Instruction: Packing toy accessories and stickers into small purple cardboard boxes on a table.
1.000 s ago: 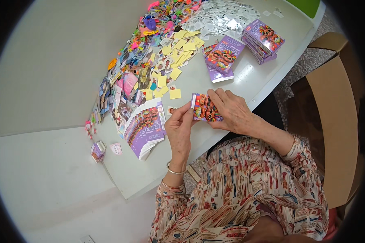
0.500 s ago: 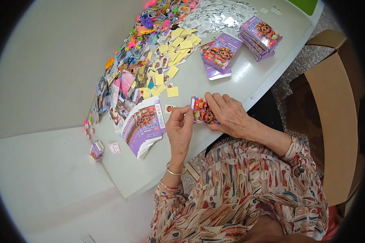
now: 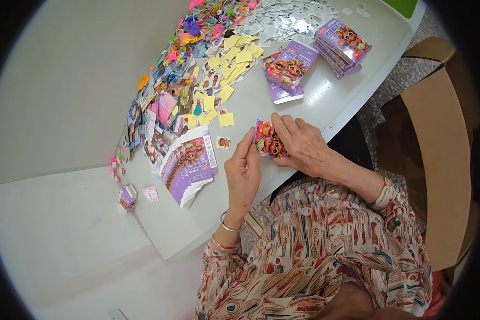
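Note:
Over the near part of the table I hold a small purple card box (image 3: pixel 267 139) with colourful cartoon figures on its face. My right hand (image 3: pixel 308 149) is closed around its right side, fingers across the top. At the left end, my left hand (image 3: pixel 243 169) has its fingers together and pressed to the box's edge; the inner fingers are partly hidden. Left of that hand lies a fanned stack of flat purple cartons (image 3: pixel 189 169). A small picture card (image 3: pixel 223 142) rests just beyond the left hand.
Yellow-backed cards (image 3: pixel 226 120), a heap of colourful trinkets (image 3: pixel 208 24) and clear packets (image 3: pixel 288 18) cover the far side. Filled-out purple boxes (image 3: pixel 342 45) are stacked at the right, others (image 3: pixel 290 69) beside them. A brown cardboard carton (image 3: pixel 437 165) stands beyond the table's right edge.
The left end flap, upright earlier, now appears folded in at the box's end. My left hand has shifted slightly right, fingers straighter. My right hand keeps its hold.

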Demonstrator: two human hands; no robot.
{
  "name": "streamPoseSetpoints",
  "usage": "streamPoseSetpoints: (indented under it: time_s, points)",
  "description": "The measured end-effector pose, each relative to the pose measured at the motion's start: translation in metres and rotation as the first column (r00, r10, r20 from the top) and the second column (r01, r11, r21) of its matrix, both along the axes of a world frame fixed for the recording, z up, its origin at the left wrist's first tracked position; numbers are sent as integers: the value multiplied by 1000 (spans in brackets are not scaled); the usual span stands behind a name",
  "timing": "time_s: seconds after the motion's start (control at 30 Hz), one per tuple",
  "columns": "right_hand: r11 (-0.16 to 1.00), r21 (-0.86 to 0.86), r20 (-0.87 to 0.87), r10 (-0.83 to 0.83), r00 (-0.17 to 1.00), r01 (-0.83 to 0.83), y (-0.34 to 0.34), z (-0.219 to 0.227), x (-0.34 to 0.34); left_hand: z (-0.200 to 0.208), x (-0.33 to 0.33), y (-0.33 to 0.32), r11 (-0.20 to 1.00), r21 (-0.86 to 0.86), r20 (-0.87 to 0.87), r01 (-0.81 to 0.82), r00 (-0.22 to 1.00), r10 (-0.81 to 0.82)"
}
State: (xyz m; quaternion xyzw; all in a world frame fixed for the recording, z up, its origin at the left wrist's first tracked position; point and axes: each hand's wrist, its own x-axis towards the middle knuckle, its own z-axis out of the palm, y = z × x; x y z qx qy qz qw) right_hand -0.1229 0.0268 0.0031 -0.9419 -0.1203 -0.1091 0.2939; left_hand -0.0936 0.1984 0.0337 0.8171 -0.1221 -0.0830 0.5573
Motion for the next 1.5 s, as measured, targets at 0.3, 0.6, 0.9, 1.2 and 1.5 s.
streamPoseSetpoints:
  time_s: [0.3, 0.6, 0.9, 1.2, 1.5]
  points:
    - [999, -33, 15, -23, 1000, 24, 4, 5, -2, -7, -17, -12, 966, 247, 225, -70, 974, 13]
    - [934, 350, -42, 96, 994, -76, -46, 27, 1, -18, 30, 22, 816, -549, -437, -181, 895, -95]
    - [716, 692, -15, 141, 990, -91, -27, 9, 5, -18, 24, -1, 682, -702, -583, -205, 715, -386]
    - [941, 283, 259, -261, 930, 186, -57, 49, 50, 36, 108, 73, 976, -48, 91, -214, 972, 217]
    - [981, 18, 493, -178, 852, 195, -26, 32, 42, 8, 87, 142, 358, 934, 127, 9, 927, -354]
